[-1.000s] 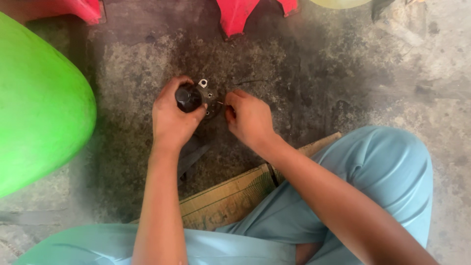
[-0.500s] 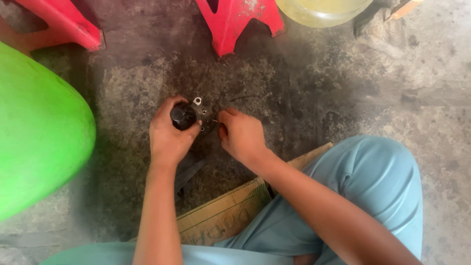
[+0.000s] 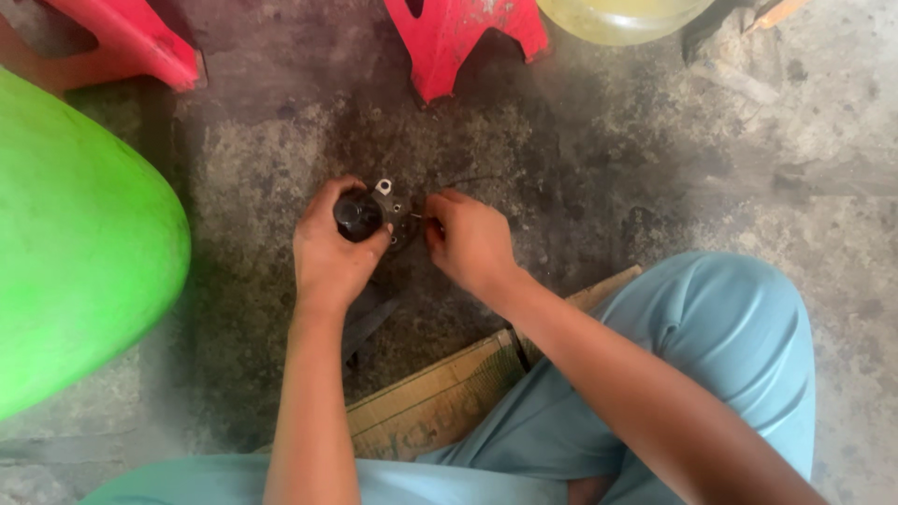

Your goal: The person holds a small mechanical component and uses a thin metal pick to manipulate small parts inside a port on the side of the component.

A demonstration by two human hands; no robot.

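A rough, stained concrete floor [image 3: 599, 187] fills the view, dark with oily patches near the middle and paler and gritty toward the right.

At the centre of the dark patch sits a small metal part [image 3: 388, 213], grey and grimy, with a shiny black rounded knob on its left end and a pale lug with a hole sticking up on top. The left hand [image 3: 329, 252] is wrapped around it from the left and below, fingers closed on the knob end, keeping it just above or against the floor; which of the two cannot be told. The right hand [image 3: 468, 241] comes in from the right, fingertips pinched together on something thin at the part's side, possibly a wire or pin, too small to make out. The part looks still assembled, so the work seems early or midway; nothing lies loose beside it.

Under the forearms lies a flat piece of brown cardboard [image 3: 440, 397], ribbed at its edge. The person wears light blue trousers [image 3: 711, 327] of soft cloth. A smooth bright green plastic tub [image 3: 75, 252] bulges on the left. Red plastic stool legs [image 3: 468, 42] stand at the top, beside a translucent yellowish container [image 3: 617, 14].
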